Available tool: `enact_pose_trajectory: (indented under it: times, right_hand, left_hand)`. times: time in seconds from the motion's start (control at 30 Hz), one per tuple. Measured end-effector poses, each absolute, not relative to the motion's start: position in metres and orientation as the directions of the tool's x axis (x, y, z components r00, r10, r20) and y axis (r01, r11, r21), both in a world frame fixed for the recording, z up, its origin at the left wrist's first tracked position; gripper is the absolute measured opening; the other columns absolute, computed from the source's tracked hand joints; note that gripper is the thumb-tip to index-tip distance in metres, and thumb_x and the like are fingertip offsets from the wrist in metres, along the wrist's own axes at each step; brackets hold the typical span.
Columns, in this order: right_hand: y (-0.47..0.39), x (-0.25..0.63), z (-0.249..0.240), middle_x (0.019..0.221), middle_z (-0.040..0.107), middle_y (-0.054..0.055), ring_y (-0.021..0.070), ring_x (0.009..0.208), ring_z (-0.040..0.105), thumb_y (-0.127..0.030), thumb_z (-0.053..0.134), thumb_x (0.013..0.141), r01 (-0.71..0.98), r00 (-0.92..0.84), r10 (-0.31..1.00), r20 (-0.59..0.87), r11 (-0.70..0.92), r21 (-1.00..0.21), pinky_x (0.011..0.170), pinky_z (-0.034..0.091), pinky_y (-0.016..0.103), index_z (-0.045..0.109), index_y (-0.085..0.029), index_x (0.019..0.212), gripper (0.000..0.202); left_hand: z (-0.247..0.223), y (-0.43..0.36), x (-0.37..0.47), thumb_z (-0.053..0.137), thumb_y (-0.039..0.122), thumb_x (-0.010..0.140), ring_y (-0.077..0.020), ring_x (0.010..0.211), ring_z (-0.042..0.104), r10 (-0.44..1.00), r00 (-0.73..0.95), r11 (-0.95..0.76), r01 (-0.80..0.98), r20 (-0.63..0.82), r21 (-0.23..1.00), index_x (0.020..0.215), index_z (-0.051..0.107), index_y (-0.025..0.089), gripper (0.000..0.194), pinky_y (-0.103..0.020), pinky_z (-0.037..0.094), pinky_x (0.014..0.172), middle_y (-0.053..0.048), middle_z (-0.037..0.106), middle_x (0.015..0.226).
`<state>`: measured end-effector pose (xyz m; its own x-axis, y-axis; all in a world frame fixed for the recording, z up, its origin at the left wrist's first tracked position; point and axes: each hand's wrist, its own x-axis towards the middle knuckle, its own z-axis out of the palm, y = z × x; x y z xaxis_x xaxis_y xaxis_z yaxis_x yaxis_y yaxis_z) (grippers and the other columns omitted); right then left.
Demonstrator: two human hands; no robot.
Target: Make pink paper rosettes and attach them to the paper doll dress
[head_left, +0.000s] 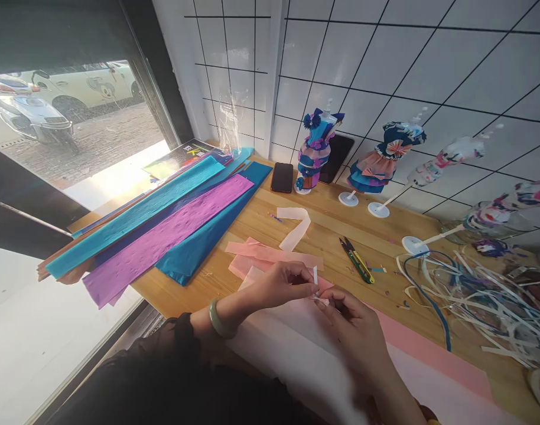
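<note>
Folding a small strip of white paper (pixel 315 275) between both hands is the work that shows here, and it looks best done slowly: keep the piece pinched close to the crease, press with the fingertips instead of pulling, and hold the two hands low over the sheets so the thin paper does not tear or twist. That is a judgement from the grip alone.

The left hand (pixel 282 284), with a pale green bangle (pixel 219 320) on its wrist, has thumb and forefinger pressed together on the upper end of the strip, which stands nearly upright above the fingers. The right hand (pixel 356 330) meets it from below and to the right, its fingertips closed on the lower end; this hand is blurred, so whether it also holds a second scrap I cannot tell.

The strip sits between the two hands, touching both, just above the pink paper sheets (pixel 270 255) spread on the wooden surface (pixel 336 221). A curled pale ribbon (pixel 296 227) lies beyond the sheets, and small scissors (pixel 357 261) lie near the right hand, apart from it. Long rolls of crepe paper (pixel 172 227) in teal and purple lie well to the left, and paper-dressed figures (pixel 315 147) stand along the tiled wall.
</note>
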<state>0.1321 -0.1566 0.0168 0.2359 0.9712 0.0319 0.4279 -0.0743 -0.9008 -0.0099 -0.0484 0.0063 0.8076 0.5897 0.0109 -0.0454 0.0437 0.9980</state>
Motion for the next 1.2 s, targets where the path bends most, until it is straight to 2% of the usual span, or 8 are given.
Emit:
enact_pose_trajectory:
  times: [0.47, 0.6, 0.7, 0.83, 0.97, 1.07, 1.2]
  right_hand:
    - [-0.158, 0.134, 0.011, 0.072, 0.06, 0.0, 0.0146, 0.065, 0.052, -0.035, 0.056, 0.081, 0.433, 0.264, 0.964, 0.035, -0.085, -0.897, 0.058, 0.042, 0.024, 0.06, -0.022, 0.075, 0.015]
    - [-0.159, 0.133, 0.013, 0.072, 0.059, 0.001, 0.0148, 0.064, 0.052, -0.036, 0.056, 0.082, 0.445, 0.279, 0.959, 0.052, -0.081, -0.892, 0.056, 0.042, 0.024, 0.06, -0.022, 0.074, 0.016]
    - [-0.161, 0.133, 0.014, 0.072, 0.059, 0.001, 0.015, 0.066, 0.054, -0.033, 0.056, 0.082, 0.456, 0.282, 0.952, 0.119, -0.024, -0.889, 0.057, 0.043, 0.024, 0.06, -0.022, 0.075, 0.013]
    - [-0.163, 0.134, 0.014, 0.076, 0.061, 0.003, 0.0159, 0.069, 0.056, -0.03, 0.055, 0.083, 0.508, 0.287, 0.94, 0.186, 0.015, -0.861, 0.051, 0.043, 0.023, 0.062, -0.024, 0.078, 0.01]
    - [-0.164, 0.137, 0.014, 0.077, 0.061, 0.003, 0.0159, 0.069, 0.057, -0.025, 0.054, 0.083, 0.579, 0.245, 0.929, 0.278, 0.089, -0.81, 0.047, 0.043, 0.022, 0.062, -0.024, 0.08, 0.008]
    - [-0.165, 0.14, 0.013, 0.077, 0.061, 0.003, 0.0149, 0.069, 0.057, -0.019, 0.053, 0.084, 0.622, 0.181, 0.924, 0.336, 0.157, -0.767, 0.046, 0.043, 0.021, 0.062, -0.024, 0.083, 0.01]
    - [-0.165, 0.144, 0.013, 0.079, 0.061, 0.003, 0.0145, 0.071, 0.057, -0.015, 0.052, 0.084, 0.663, 0.114, 0.92, 0.376, 0.211, -0.718, 0.047, 0.044, 0.02, 0.061, -0.024, 0.086, 0.013]
  left_hand:
    - [0.017, -0.053, -0.012, 0.057, 0.023, 0.078, -0.0095, 0.067, 0.048, 0.61, 0.782, -0.039, -0.132, 0.128, 0.991, 0.067, 0.058, 0.014, 0.015, -0.022, 0.037, 0.064, -0.001, 0.056, 0.07]
    - [0.023, -0.054, -0.014, 0.057, 0.024, 0.079, -0.0129, 0.075, 0.054, 0.625, 0.76, -0.143, -0.111, 0.177, 0.983, 0.07, 0.06, 0.014, 0.014, -0.025, 0.041, 0.07, -0.005, 0.06, 0.078]
    - [0.027, -0.054, -0.016, 0.057, 0.024, 0.079, -0.0153, 0.081, 0.057, 0.631, 0.727, -0.308, -0.088, 0.273, 0.947, 0.074, 0.063, 0.015, 0.012, -0.027, 0.043, 0.075, -0.008, 0.062, 0.083]
    - [0.021, -0.054, -0.017, 0.057, 0.022, 0.078, -0.0149, 0.081, 0.058, 0.555, 0.702, -0.61, -0.022, 0.447, 0.792, 0.074, 0.066, 0.018, 0.011, -0.03, 0.043, 0.08, -0.008, 0.065, 0.084]
    - [0.009, -0.054, -0.016, 0.059, 0.016, 0.077, -0.0146, 0.083, 0.057, 0.403, 0.662, -0.81, -0.063, 0.632, 0.583, 0.077, 0.064, 0.02, 0.006, -0.029, 0.044, 0.079, -0.005, 0.067, 0.081]
    - [0.008, -0.054, -0.015, 0.062, 0.009, 0.073, -0.0143, 0.08, 0.055, 0.287, 0.571, -0.901, -0.113, 0.769, 0.42, 0.082, 0.06, 0.018, 0.013, -0.028, 0.046, 0.075, -0.003, 0.067, 0.079]
    - [0.012, -0.053, -0.014, 0.061, 0.006, 0.071, -0.0143, 0.079, 0.055, 0.223, 0.598, -0.931, -0.102, 0.77, 0.35, 0.087, 0.058, 0.016, 0.019, -0.028, 0.047, 0.072, -0.002, 0.068, 0.08]
